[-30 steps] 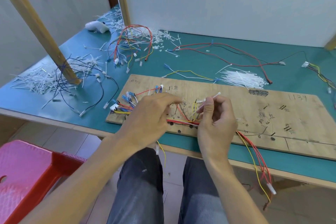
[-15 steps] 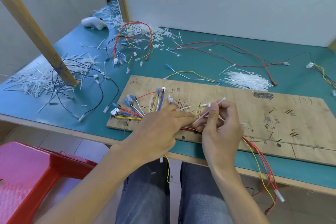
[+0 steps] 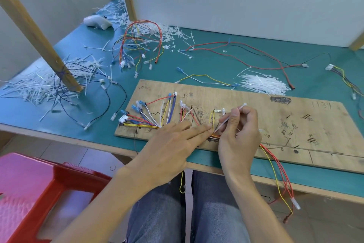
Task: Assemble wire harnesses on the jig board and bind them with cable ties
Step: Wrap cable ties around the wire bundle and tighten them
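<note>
Harness wires (image 3: 149,119) lie routed on jig board (image 3: 275,120); left hand (image 3: 173,144), fingers straight, presses the bundle; right hand (image 3: 239,136) pinches a straight cable tie (image 3: 230,117) beside it, so binding here is judged not yet done.

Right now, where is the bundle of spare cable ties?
In the head view, the bundle of cable ties lies on the green mat right of centre, just beyond the board's far edge.
</note>
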